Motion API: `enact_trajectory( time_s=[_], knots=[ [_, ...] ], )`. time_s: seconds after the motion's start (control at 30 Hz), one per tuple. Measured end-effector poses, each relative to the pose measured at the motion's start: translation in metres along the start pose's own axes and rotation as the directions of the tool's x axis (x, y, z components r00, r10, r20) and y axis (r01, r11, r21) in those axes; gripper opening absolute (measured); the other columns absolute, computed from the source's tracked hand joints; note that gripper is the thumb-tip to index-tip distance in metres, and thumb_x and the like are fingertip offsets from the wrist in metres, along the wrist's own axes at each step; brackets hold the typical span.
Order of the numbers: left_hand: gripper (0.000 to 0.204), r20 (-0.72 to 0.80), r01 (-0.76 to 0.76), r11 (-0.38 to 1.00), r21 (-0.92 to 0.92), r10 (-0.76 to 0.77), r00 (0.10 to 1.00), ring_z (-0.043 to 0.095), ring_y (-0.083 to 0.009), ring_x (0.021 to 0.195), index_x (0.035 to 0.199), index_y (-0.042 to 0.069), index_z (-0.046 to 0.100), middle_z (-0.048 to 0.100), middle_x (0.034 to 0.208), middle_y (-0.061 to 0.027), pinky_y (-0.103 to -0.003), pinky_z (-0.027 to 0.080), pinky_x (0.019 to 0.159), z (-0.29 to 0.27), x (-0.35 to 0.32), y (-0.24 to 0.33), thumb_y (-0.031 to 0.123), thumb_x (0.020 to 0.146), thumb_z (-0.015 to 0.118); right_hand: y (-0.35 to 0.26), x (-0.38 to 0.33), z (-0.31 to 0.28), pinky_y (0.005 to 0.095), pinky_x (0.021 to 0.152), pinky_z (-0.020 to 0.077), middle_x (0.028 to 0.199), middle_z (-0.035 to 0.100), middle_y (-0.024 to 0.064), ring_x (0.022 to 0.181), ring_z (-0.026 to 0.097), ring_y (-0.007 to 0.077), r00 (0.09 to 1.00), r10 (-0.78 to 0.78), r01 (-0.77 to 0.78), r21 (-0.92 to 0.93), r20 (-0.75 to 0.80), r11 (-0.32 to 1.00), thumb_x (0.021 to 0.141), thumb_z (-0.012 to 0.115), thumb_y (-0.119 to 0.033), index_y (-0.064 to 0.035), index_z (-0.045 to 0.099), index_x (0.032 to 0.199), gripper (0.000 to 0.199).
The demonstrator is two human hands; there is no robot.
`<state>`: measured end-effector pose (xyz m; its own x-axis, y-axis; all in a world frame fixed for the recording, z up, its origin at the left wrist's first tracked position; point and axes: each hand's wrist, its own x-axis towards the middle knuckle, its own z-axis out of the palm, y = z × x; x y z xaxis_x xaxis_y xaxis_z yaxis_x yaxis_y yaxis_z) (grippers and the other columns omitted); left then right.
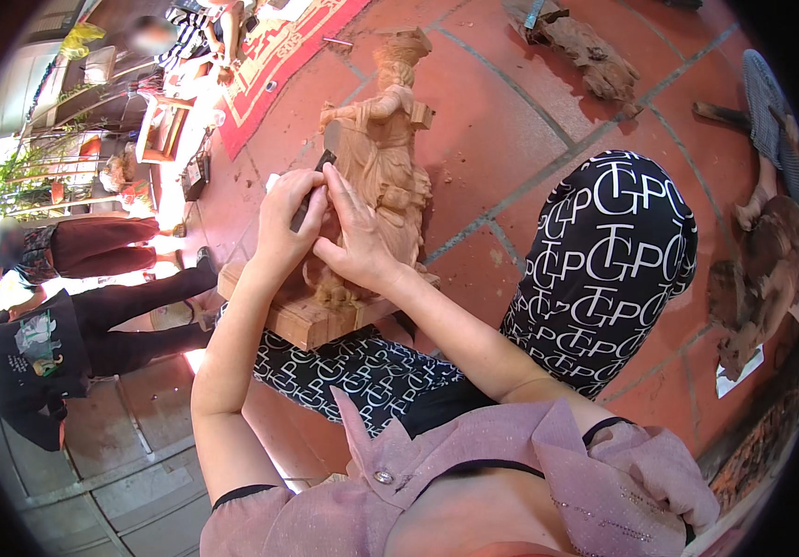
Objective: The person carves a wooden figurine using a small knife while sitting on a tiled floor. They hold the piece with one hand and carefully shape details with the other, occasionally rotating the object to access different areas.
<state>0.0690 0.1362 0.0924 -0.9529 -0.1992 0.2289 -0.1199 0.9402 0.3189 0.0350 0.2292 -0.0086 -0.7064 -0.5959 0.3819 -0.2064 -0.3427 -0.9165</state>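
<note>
A pale brown wooden carving [385, 158] of a robed figure stands in front of me, its thick block base [311, 325] by my left leg. My left hand [286, 218] is closed around a thin dark strip [300, 218] at the carving's left side; what kind of tool or sheet it is, I cannot make out. Beside it, my right hand [360, 241] lies along the carving with fingers stretched out and thumb apart. Its fingertips meet the left fingers near the strip's dark upper end. Both hands hide part of the figure's lower front.
Red floor tiles [483, 121] surround the carving. Rough wood pieces lie at the far right [590, 56] and right [761, 269], near another person's foot [754, 206]. A red patterned mat [279, 65] lies at the far left. Two people [93, 325] stand at left; another sits beyond.
</note>
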Motion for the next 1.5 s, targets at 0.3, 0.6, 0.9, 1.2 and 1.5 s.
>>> enact_trajectory(
  time_s=[0.3, 0.6, 0.9, 1.2, 1.5],
  knots=[
    [0.013, 0.023, -0.029, 1.0, -0.006, 0.029, 0.999, 0.059, -0.0322, 0.09, 0.091, 0.0, 0.06, 0.062, 0.09, -0.0164, -0.038, 0.045, 0.081, 0.011, 0.009, -0.007, 0.007, 0.081, 0.056, 0.002, 0.005, -0.009, 0.0422, 0.109, 0.0266, 0.141, 0.029, 0.0285, 0.133, 0.029, 0.038, 0.998, 0.056, -0.054, 0.121, -0.01, 0.991, 0.07, 0.06, -0.014, 0.0044, 0.017, 0.142, 0.087],
    [0.011, 0.003, -0.068, 0.99, 0.128, 0.068, 0.998, 0.056, -0.0366, 0.094, 0.08, 0.003, 0.06, 0.063, 0.085, -0.0156, -0.045, 0.043, 0.082, 0.016, 0.017, 0.003, 0.012, 0.075, 0.057, -0.002, 0.005, -0.004, 0.0403, 0.107, 0.0299, 0.138, 0.032, 0.0283, 0.13, 0.035, 0.0366, 0.987, 0.16, -0.147, 0.31, -0.018, 0.939, 0.073, 0.064, -0.012, 0.004, 0.017, 0.142, 0.085],
    [0.01, 0.02, -0.056, 0.984, 0.169, 0.054, 0.998, 0.054, -0.0355, 0.099, 0.077, 0.004, 0.059, 0.061, 0.081, -0.0154, -0.049, 0.038, 0.084, 0.003, 0.014, 0.009, 0.013, 0.076, 0.055, -0.006, 0.001, -0.001, 0.0412, 0.103, 0.035, 0.135, 0.038, 0.0257, 0.125, 0.041, 0.0361, 0.998, 0.041, -0.034, 0.169, -0.041, 0.985, 0.074, 0.069, -0.014, 0.0008, 0.014, 0.143, 0.089],
    [0.008, 0.066, -0.024, 0.978, 0.205, 0.011, 0.998, 0.053, -0.0381, 0.101, 0.079, 0.005, 0.059, 0.061, 0.083, -0.0132, -0.048, 0.038, 0.083, 0.004, 0.011, 0.009, 0.011, 0.076, 0.055, 0.003, -0.001, 0.0, 0.0384, 0.101, 0.0374, 0.131, 0.043, 0.0217, 0.121, 0.046, 0.0325, 0.996, 0.079, -0.067, 0.23, -0.041, 0.971, 0.073, 0.065, -0.01, -0.0001, 0.019, 0.142, 0.084],
    [0.008, 0.04, -0.037, 0.984, 0.176, 0.03, 0.999, 0.053, -0.0376, 0.101, 0.076, 0.004, 0.058, 0.061, 0.082, -0.0154, -0.049, 0.039, 0.083, 0.003, 0.014, 0.008, 0.011, 0.076, 0.054, 0.0, 0.0, -0.004, 0.0349, 0.092, 0.045, 0.121, 0.051, 0.0185, 0.108, 0.055, 0.0268, 0.993, 0.11, -0.098, 0.253, -0.031, 0.962, 0.073, 0.064, -0.008, -0.0017, 0.023, 0.142, 0.081]
  ],
)
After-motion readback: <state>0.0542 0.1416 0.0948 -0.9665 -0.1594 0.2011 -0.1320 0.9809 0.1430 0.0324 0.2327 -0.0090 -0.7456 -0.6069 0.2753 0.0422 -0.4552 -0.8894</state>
